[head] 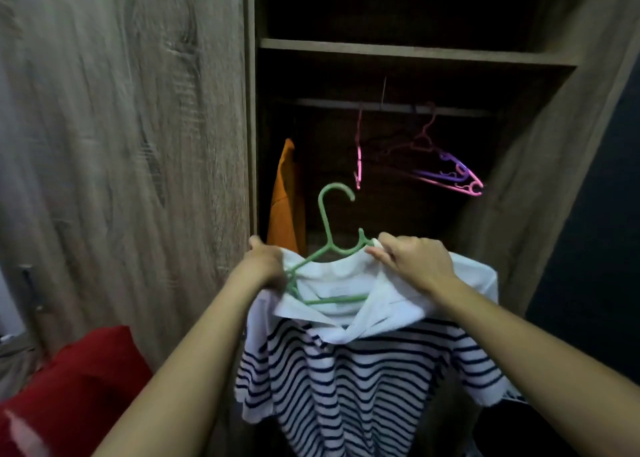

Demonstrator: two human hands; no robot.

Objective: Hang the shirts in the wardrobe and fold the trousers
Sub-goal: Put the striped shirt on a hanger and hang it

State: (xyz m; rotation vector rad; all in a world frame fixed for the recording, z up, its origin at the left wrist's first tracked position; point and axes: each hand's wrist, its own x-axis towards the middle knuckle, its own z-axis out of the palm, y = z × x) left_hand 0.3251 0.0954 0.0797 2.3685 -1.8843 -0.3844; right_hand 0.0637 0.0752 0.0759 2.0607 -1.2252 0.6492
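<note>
A white polo shirt with navy stripes (349, 370) hangs in front of me on a green plastic hanger (327, 238). My left hand (265, 262) grips the shirt's left shoulder together with the hanger's left arm. My right hand (412, 259) pinches the white collar and the hanger's right end. The hanger's hook points up, below the wardrobe rail (391, 106). The lower hanger bar lies inside the neck opening.
The open wardrobe has a shelf (415, 52) above the rail. An orange garment (285, 200) hangs at the left inside. Pink and purple empty hangers (446, 166) dangle from the rail at the right. A wooden door (121, 145) stands left, and red fabric (69, 387) lies at lower left.
</note>
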